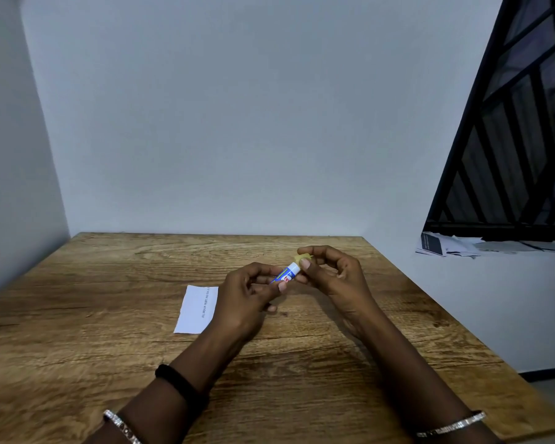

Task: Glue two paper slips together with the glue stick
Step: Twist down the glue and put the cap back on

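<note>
A blue and white glue stick (288, 272) is held above the middle of the wooden table (109, 347), tilted up to the right. My left hand (249, 296) grips its lower body. My right hand (329, 270) pinches its yellowish cap (302, 257) at the upper end. A white paper slip (196, 309) with a line of print lies flat on the table just left of my left hand. Only this one slip is in view.
A white wall stands behind the table's far edge and another on the left. To the right is a ledge with loose papers (446, 246) under a black barred window (510, 155). The table's right edge runs diagonally toward the front.
</note>
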